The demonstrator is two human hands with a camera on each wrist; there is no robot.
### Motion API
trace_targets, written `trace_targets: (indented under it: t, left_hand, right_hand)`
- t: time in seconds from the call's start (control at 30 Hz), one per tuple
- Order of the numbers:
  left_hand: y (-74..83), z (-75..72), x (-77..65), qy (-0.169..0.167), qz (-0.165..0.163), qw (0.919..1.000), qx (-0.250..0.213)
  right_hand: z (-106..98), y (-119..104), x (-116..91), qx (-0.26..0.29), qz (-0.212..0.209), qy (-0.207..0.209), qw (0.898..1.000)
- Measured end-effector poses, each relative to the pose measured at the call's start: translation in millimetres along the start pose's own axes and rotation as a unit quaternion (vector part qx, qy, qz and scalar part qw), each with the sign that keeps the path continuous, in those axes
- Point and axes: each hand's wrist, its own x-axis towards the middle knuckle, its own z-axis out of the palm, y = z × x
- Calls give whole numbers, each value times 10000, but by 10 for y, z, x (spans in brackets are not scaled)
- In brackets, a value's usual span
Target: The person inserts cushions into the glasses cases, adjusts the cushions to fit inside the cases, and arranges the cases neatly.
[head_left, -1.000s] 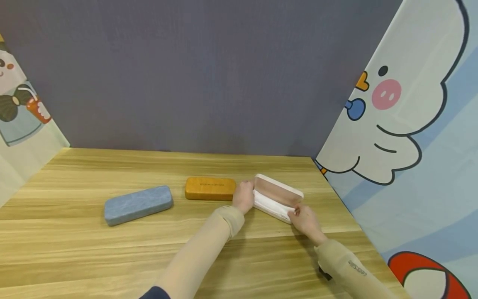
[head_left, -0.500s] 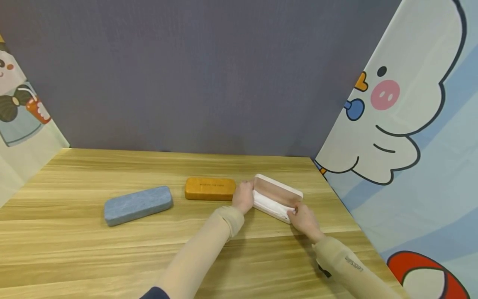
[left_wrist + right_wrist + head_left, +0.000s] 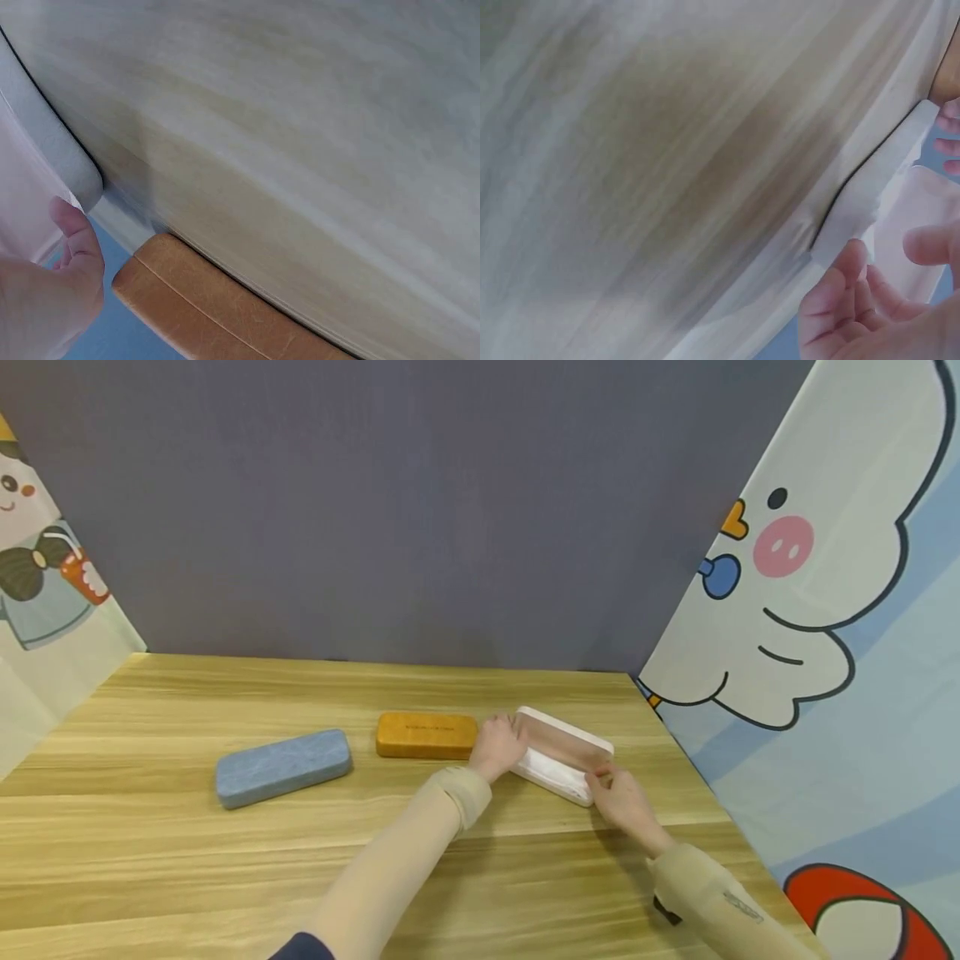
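A white glasses case [image 3: 562, 727] with a pinkish lining lies with its lid raised. A white cloth [image 3: 551, 768] lies in its lower half. My left hand [image 3: 498, 747] is at the case's left end, fingertips at its rim in the left wrist view. My right hand [image 3: 621, 797] is at the right end, with thumb and forefinger apart in the right wrist view and a fingertip touching or close to the case's corner. Just left of my left hand lies a closed orange-brown glasses case [image 3: 426, 736], which shows up close as a brown case [image 3: 202, 300] in the left wrist view.
A closed blue glasses case [image 3: 283, 767] lies farther left on the wood-grain table [image 3: 187, 877]. Behind the table stands a dark grey panel [image 3: 390, 510]. Printed cartoon sheets [image 3: 832, 610] flank it on both sides.
The fingers of both hands have loosened at the ends of the white case, and the right hand has drawn slightly back. The cloth lies a little flatter. The view has shifted slightly.
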Motion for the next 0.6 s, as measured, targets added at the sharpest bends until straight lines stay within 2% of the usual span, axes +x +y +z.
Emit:
trace_targets:
  t: [0.23, 0.43, 0.6]
  left_hand:
    - [34, -34, 12, -260, -493, 9975, -440]
    - [60, -54, 7, -403, -765, 9938, -696]
    - [63, -82, -3, -726, -919, 9883, -978]
  right_hand:
    - [-110, -36, -78, 38, 247, 150, 9996]
    - [-164, -42, -78, 633, 700, -346, 9949]
    - [-188, -39, -71, 1245, 1052, -814, 9833]
